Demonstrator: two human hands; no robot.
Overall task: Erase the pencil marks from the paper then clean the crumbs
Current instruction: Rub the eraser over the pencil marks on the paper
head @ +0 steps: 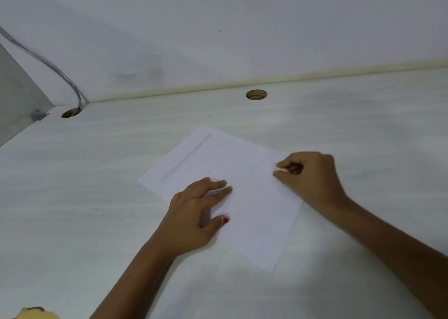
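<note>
Left hand [194, 212] flat on paper [257, 221]; right hand [312, 175] pinches eraser [280, 168] at its edge.

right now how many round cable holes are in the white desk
2. One round cable hole sits at the back of the white desk, beyond the white paper sheet; the other is in the far left corner, with a grey cable running into it. None seem hidden.

Two bare forearms, left grip [194, 209], right grip [312, 173] — red-polished nails
</note>
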